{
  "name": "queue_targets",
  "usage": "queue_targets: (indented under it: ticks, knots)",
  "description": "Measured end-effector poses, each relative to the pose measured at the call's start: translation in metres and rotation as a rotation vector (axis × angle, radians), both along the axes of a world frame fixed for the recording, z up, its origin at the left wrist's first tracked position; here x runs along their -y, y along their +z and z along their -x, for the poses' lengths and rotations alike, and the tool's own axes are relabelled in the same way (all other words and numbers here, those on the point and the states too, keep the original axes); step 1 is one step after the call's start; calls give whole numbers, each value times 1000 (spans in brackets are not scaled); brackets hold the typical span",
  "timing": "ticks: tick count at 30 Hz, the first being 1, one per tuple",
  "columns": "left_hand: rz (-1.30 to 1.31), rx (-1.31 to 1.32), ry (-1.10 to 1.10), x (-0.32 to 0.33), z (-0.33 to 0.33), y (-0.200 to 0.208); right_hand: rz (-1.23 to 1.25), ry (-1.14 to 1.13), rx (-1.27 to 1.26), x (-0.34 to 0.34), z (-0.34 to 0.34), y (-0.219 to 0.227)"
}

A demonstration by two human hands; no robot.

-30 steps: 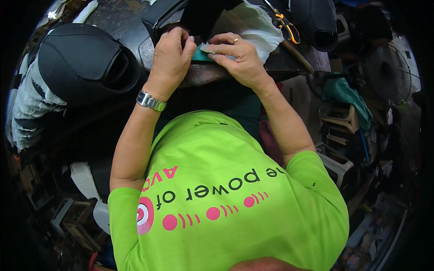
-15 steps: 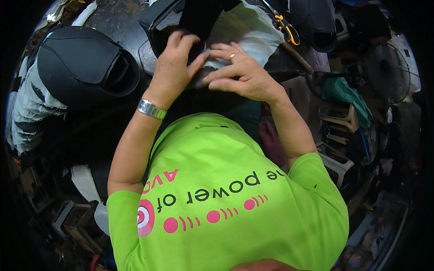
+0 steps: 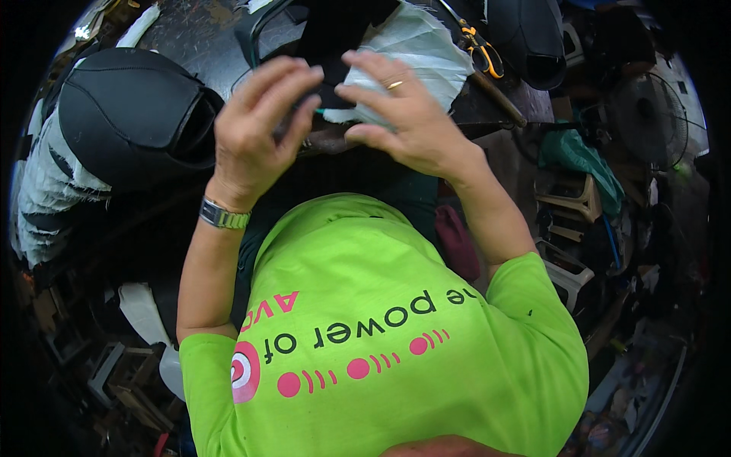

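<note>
My left hand [image 3: 259,129] is raised at the table's near edge, slightly blurred, with fingers bent and thumb apart. Nothing shows between its fingers. My right hand [image 3: 411,114], a ring on one finger, is open over the near side of a creased whitish sheet [image 3: 426,49]; whether it touches the sheet I cannot tell. Black material [image 3: 331,46] lies between and beyond the hands, partly hidden by my left fingers. Left of that hand sits a rounded, stitched black piece [image 3: 126,107] with a dark opening, on frayed whitish fabric [image 3: 57,194].
Orange-handled scissors [image 3: 483,53] and a wooden handle [image 3: 499,99] lie right of the sheet on the dark worktable [image 3: 194,34]. Another black stitched piece [image 3: 521,38] is at the far right. Beyond stand a stool [image 3: 571,198] with green plastic [image 3: 582,164] and a fan [image 3: 651,118].
My left hand has moved left and nearer to me, away from the black material. My right hand has lifted its fingers slightly, and the two hands are farther apart.
</note>
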State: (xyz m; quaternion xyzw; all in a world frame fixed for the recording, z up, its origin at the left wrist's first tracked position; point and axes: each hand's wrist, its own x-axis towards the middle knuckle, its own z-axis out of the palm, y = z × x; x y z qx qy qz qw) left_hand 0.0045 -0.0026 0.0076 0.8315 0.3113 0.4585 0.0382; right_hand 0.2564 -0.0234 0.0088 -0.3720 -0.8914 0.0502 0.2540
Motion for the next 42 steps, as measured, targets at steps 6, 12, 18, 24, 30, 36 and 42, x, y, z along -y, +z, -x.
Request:
queue_targets:
  ticks: [6, 12, 18, 24, 30, 36, 42]
  knots:
    - [34, 70, 462, -50, -9, 47, -116, -648, -104, 0, -87, 6]
    - [429, -189, 378, -82, -15, 34, -29, -762, 121, -12, -133, -53]
    - [276, -112, 327, -70, -11, -3, 291, -738, -611, -13, -118, -15]
    - [271, -31, 343, -59, -18, -8, -65, -207, -909, 26, -22, 21]
    - [229, 8, 214, -52, -4, -5, 261, -177, -262, 42, 5, 21]
    - [325, 33, 102, -51, 6, -3, 277, -247, -107, 35, 12, -4]
    - [474, 101, 76, -56, 7, -3, 339, -216, -5, -7, 57, -3]
